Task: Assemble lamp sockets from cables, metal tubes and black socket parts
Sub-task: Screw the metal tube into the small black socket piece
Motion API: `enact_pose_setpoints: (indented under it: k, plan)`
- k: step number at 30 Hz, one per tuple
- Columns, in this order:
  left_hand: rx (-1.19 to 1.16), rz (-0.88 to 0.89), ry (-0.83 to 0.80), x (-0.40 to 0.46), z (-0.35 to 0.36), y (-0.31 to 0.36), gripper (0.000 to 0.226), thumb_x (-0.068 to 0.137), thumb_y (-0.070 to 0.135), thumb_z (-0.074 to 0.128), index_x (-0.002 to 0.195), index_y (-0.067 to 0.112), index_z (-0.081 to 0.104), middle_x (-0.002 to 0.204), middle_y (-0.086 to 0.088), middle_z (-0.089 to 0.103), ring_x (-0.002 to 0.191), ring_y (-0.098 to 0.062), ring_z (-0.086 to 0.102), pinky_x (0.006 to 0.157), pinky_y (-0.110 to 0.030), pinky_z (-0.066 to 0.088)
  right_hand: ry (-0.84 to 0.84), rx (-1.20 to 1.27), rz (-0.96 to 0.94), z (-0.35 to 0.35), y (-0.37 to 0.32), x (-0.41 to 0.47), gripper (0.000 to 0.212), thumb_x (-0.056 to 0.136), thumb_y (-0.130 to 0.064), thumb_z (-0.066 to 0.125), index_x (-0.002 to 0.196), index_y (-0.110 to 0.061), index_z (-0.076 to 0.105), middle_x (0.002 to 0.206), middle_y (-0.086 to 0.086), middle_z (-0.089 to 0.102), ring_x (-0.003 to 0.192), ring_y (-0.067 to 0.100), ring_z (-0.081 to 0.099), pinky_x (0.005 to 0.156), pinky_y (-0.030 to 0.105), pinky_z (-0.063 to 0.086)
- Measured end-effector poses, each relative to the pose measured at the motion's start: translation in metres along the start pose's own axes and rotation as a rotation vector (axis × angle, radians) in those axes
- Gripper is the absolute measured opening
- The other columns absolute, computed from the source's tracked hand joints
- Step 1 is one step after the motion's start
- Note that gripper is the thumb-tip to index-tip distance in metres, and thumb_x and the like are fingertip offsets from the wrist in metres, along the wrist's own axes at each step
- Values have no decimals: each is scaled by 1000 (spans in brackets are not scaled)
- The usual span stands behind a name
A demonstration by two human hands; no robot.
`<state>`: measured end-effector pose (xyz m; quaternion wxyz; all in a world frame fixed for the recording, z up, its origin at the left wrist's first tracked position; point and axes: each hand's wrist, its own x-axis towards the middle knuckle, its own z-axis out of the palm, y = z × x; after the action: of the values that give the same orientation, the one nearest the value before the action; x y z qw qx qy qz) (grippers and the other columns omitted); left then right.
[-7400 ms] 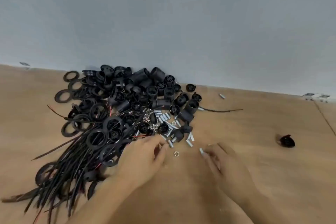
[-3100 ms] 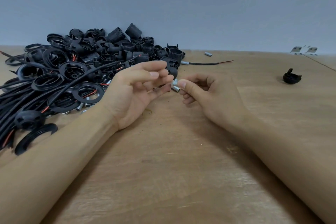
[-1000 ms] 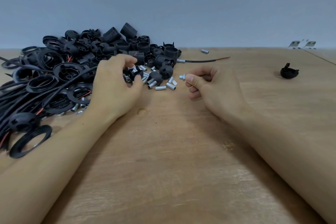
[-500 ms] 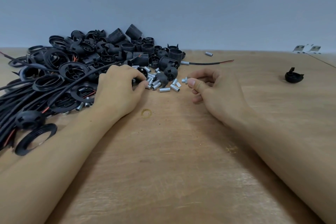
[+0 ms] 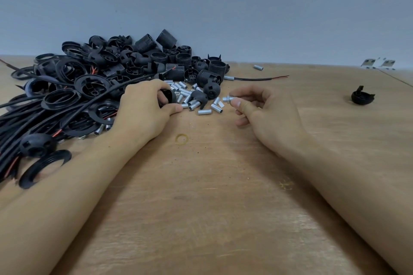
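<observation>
My right hand (image 5: 266,116) pinches a short metal tube (image 5: 228,98) with a nut on it between thumb and forefinger, just above the wooden table (image 5: 201,196). My left hand (image 5: 143,111) curls its fingers round a black socket cap (image 5: 168,96) at the near edge of the heap. Several loose metal tubes (image 5: 196,105) lie between the two hands. Behind them is the heap of black socket parts (image 5: 143,62), and a bundle of black cables (image 5: 33,114) lies to the left.
A single black socket piece (image 5: 362,97) sits far right. A cable with a tube on its end (image 5: 257,78) lies behind the right hand, and one stray tube (image 5: 258,67) near the wall. A black ring (image 5: 42,167) lies beside my left forearm.
My left hand has closed round a black socket cap at the heap's edge. My right hand keeps the tube in nearly the same place.
</observation>
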<state>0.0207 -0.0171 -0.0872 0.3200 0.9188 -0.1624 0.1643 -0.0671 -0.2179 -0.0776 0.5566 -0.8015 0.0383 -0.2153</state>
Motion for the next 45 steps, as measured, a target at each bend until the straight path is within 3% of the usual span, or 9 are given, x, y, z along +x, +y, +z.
enact_pose_setpoints:
  k: [5, 14, 23, 29, 31, 34, 37, 42, 45]
  plan:
    - [-163, 335, 245, -3, -9, 10, 43, 82, 34, 79, 120, 18, 67, 94, 4, 67, 98, -14, 61, 96, -30, 45, 7, 49, -36, 0, -2, -1, 23, 89, -6, 68, 87, -28, 70, 78, -4, 68, 65, 3, 64, 59, 20, 56]
    - [-689, 341, -60, -19, 4, 29, 44, 75, 32, 79, 116, 22, 66, 110, -2, 65, 94, -13, 70, 83, -25, 56, -35, 175, -198, 3, -11, -7, 22, 87, -4, 70, 84, -26, 70, 75, -8, 71, 70, 10, 68, 64, 17, 54]
    - [-651, 426, -19, -20, 7, 29, 46, 76, 24, 81, 118, 13, 66, 106, 1, 66, 95, -6, 66, 87, -18, 51, -57, 118, -167, 0, -7, -7, 11, 93, -21, 67, 83, -18, 71, 65, -3, 68, 59, 10, 65, 57, 27, 57]
    - [-604, 496, -14, -21, 8, 28, 46, 76, 26, 83, 117, 16, 66, 107, 6, 69, 96, -9, 68, 91, -27, 53, -100, 68, -100, 5, -6, -10, 46, 102, -32, 49, 69, 0, 54, 56, 3, 52, 50, 15, 52, 46, 28, 49]
    - [-588, 525, -8, -21, 9, 29, 46, 76, 26, 84, 117, 14, 67, 107, 5, 69, 97, -9, 67, 92, -26, 53, -108, 93, -27, 7, -7, -11, 51, 103, -36, 45, 61, -8, 48, 52, 4, 47, 46, 16, 47, 44, 29, 48]
    - [-581, 548, 6, -21, 9, 30, 46, 76, 25, 84, 118, 14, 66, 106, 6, 68, 96, -8, 67, 90, -24, 52, -120, 154, 109, 8, -9, -10, 59, 100, -51, 45, 50, -19, 52, 48, 2, 48, 44, 16, 48, 43, 29, 46]
    - [-575, 522, 38, -21, 11, 29, 46, 78, 28, 82, 118, 14, 66, 104, 6, 68, 94, -10, 68, 90, -27, 53, -154, 179, 134, 4, -10, -8, 60, 95, -63, 42, 66, -16, 64, 58, 4, 59, 48, 17, 54, 44, 30, 47]
    - [-546, 498, 42, -20, 11, 27, 45, 78, 27, 82, 119, 14, 66, 104, 4, 69, 97, -13, 68, 91, -36, 55, -186, 230, -26, -2, -9, -5, 18, 93, -29, 65, 81, -15, 62, 68, 4, 62, 59, 16, 58, 49, 30, 50]
    - [-561, 523, 45, -21, 11, 30, 46, 78, 28, 82, 118, 15, 65, 104, 4, 69, 95, -10, 68, 90, -27, 54, -176, 203, -18, 2, -8, -8, 34, 100, -31, 55, 72, -11, 58, 59, 4, 57, 53, 18, 54, 46, 30, 48]
